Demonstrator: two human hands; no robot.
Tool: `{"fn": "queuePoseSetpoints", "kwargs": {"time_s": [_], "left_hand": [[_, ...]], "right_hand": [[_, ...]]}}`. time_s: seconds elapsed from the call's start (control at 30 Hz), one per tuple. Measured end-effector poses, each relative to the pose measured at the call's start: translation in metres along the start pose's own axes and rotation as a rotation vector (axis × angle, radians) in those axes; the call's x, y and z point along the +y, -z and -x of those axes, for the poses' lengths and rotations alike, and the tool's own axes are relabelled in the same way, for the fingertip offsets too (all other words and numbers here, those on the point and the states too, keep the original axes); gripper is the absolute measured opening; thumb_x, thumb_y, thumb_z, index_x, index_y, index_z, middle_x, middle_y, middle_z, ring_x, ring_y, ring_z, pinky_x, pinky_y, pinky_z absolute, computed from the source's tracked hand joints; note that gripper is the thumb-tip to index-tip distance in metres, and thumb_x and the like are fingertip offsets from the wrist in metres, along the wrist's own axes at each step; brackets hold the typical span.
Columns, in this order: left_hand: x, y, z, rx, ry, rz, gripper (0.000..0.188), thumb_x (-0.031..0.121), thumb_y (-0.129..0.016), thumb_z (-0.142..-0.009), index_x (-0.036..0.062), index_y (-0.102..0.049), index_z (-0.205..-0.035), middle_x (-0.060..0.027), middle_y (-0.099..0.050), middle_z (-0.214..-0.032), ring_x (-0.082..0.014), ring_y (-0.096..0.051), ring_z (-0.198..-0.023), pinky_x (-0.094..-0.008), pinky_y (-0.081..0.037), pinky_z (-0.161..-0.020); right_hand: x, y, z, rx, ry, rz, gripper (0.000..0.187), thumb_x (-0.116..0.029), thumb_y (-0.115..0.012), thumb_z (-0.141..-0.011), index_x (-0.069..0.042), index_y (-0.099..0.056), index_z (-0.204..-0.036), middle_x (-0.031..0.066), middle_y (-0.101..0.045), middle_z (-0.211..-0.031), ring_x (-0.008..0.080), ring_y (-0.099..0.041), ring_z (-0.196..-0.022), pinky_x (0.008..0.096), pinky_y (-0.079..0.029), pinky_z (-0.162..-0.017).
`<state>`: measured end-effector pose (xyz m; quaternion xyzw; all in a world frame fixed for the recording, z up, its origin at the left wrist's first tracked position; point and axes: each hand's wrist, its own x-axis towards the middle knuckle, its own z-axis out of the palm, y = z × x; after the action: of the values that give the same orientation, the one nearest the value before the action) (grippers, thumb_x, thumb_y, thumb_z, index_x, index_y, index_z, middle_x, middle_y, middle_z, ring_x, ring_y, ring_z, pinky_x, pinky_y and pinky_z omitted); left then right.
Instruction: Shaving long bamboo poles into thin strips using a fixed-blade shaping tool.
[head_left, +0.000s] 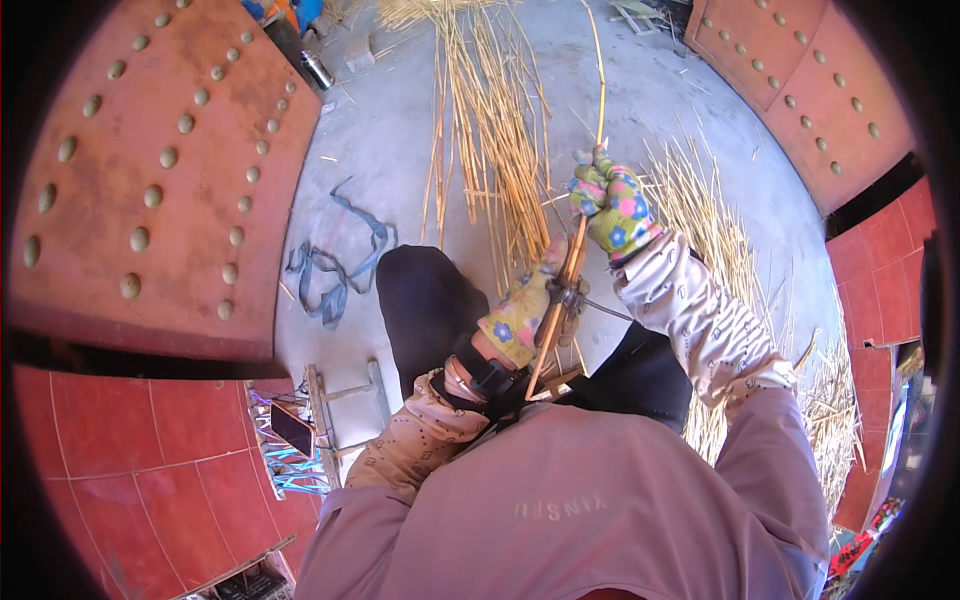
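My right hand [618, 208], in a flowered fabric glove, is closed around a long tan reed stalk [602, 95]. Beyond its fist the thin end of the stalk stretches away toward the far side. Lower down, my left hand [515, 320] wears a matching glove and is closed around the thicker lower part of what looks like one or more stalks, above my lap. Against its fingers sits a small dark metal piece [568, 295], with a thin dark rod pointing right; its kind is unclear. The left fingertips are partly hidden behind the stalks.
Long stalks [500, 150] lie in a bundle on the grey floor ahead. Thinner straw [712, 215] is spread at the right. A blue-grey strap [335, 270] lies left of my knee. Studded red doors [170, 180] flank both sides. A flask [318, 70] and a wooden stool [325, 425] are at the left.
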<state>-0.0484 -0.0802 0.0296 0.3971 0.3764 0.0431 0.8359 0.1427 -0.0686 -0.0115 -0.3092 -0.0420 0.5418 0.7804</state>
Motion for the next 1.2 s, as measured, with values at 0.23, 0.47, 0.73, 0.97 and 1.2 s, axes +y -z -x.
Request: {"fn": "queuePoseSetpoints", "kwargs": {"time_s": [0.23,0.47,0.73,0.97,1.2], "left_hand": [[-0.003,0.004,-0.021,0.011,0.018,-0.068,0.054,0.066,-0.046,-0.081,0.0131,-0.054,-0.071,-0.0001,-0.049,-0.056,-0.0121,-0.047,-0.042,-0.0259,-0.035,-0.037],[0.020,0.013,-0.067,0.128,-0.348,0.187,0.051,0.062,-0.050,-0.081,0.0120,-0.054,-0.072,0.0010,-0.050,-0.056,-0.0110,-0.048,-0.043,-0.0251,-0.037,-0.038],[0.065,0.020,-0.095,0.214,-0.600,0.566,0.042,0.056,-0.060,-0.078,0.0144,-0.054,-0.071,0.0035,-0.048,-0.055,-0.0075,-0.045,-0.045,-0.0221,-0.036,-0.039],[0.043,0.032,-0.122,0.218,-0.610,0.636,0.051,0.062,-0.051,-0.081,0.0116,-0.056,-0.078,0.0021,-0.050,-0.064,-0.0096,-0.047,-0.054,-0.0235,-0.038,-0.048],[0.060,0.091,-0.122,0.246,-0.710,0.772,0.049,0.061,-0.053,-0.080,0.0121,-0.056,-0.076,0.0018,-0.049,-0.058,-0.0094,-0.046,-0.048,-0.0237,-0.037,-0.044]], "right_hand": [[-0.049,-0.030,-0.041,0.163,0.309,-0.002,0.020,-0.023,-0.041,-0.094,-0.006,-0.050,-0.088,-0.0050,-0.030,-0.054,0.0084,-0.026,-0.042,0.0232,-0.024,-0.040],[-0.018,-0.016,-0.038,-0.450,0.015,0.650,0.029,-0.017,-0.040,-0.093,-0.001,-0.053,-0.113,0.0024,-0.055,-0.075,0.0117,-0.051,-0.063,0.0253,-0.043,-0.055],[0.019,-0.003,0.053,-0.169,-0.272,0.713,0.030,-0.026,-0.052,-0.090,-0.006,-0.052,-0.113,0.0042,-0.058,-0.097,0.0147,-0.057,-0.081,0.0292,-0.048,-0.068],[0.016,0.063,0.098,-0.112,-0.330,0.430,0.022,-0.022,-0.057,-0.085,-0.004,-0.056,-0.097,-0.0022,-0.050,-0.066,0.0054,-0.043,-0.049,0.0176,-0.032,-0.042],[-0.060,0.164,0.216,-0.124,-0.840,0.690,0.028,-0.022,-0.060,-0.086,0.005,-0.058,-0.091,0.0035,-0.050,-0.059,0.0071,-0.038,-0.042,0.0224,-0.030,-0.037]]}}
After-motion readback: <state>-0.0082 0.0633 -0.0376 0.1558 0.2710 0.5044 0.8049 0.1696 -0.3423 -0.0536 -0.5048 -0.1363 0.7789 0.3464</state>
